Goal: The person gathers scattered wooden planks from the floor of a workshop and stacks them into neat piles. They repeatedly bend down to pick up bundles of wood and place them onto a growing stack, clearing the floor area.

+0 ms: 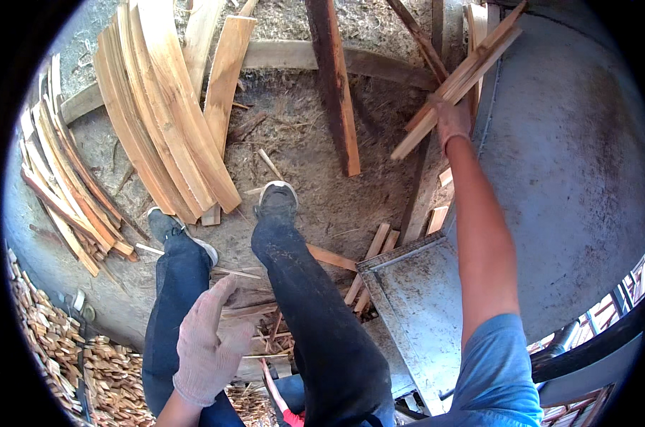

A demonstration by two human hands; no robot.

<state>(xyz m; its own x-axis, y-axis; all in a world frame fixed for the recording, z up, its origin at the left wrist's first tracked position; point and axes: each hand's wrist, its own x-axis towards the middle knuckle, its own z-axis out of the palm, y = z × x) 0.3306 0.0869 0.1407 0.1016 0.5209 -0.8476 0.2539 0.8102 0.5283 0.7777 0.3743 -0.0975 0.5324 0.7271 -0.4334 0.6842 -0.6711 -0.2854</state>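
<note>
Head view shows the dirty ground (pixel 287 135), scattered with splinters, as the largest thing, and to the right of it a broad grey metal surface (pixel 571 164) with brownish stains. On the ground at the upper left lie long boards (pixel 151 107), pale and side by side, their near ends close to the person's feet. Two legs in dark trousers (pixel 294 277) come next in size. Farther to the left is a bundle of thinner slats (pixel 70 185), and at the lower left a heap of short wood pieces (pixel 116 370). A metal box (pixel 422 299) with worn edges stands to the right of the legs, and above them a dark beam (pixel 333 92) slants down.

Smaller are the wooden strips (pixel 472 78), at the upper right beside the edge of the grey surface. The gloved right hand (pixel 452 122), with its arm stretched far forward, is closed around them near their lower end. The gloved left hand (pixel 208 349) is in front of the legs, its fingers loosely bent and the thumb apart; nothing is visible in its grasp. Smallest, at the lower middle, is another person's arm (pixel 274 390) with a red sleeve.
</note>
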